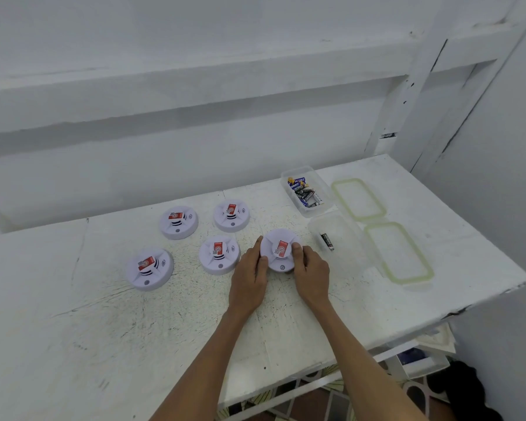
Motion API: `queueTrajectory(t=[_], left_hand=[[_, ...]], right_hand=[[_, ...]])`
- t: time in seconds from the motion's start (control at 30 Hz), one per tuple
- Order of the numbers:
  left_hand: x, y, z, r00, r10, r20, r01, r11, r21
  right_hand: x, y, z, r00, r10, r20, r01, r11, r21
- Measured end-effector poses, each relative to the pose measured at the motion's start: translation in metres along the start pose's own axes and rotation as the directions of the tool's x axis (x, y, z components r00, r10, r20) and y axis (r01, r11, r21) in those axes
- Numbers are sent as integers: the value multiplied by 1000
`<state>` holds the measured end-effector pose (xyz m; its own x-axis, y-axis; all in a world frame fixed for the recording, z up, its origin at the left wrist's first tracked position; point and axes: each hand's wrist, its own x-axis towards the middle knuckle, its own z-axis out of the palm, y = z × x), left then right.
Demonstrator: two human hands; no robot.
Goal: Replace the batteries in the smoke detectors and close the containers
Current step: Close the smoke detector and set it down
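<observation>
Detector [278, 249] on table [104, 329], between both hands. Left hand [251, 276] grips its left rim; right hand [308, 270] grips the right side, thumb on top by the red label. Four more detectors [219, 253] lie left, apart. Just right: far tub [315, 211] holding batteries [304, 192], near tub [343, 238] with one battery [327, 241], both uncovered. Two lids [398, 253] near the right edge. Worn white top; white wall [195, 56] behind.
</observation>
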<state>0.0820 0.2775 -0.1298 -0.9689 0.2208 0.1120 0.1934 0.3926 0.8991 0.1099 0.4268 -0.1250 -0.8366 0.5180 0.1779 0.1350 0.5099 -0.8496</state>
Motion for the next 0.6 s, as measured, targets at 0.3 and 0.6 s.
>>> queueTrajectory(t=[0.3,0.6], left_hand=[[-1,1,0,1000,-21,10,21,1000,2],[4,14,-2,994,-85,71,94,986,-140]], right_hand=[[-1,-4,-1,1000,13,8,-13,1000,-3],[-1,-23,-9,987,144,67,-152,980,133]])
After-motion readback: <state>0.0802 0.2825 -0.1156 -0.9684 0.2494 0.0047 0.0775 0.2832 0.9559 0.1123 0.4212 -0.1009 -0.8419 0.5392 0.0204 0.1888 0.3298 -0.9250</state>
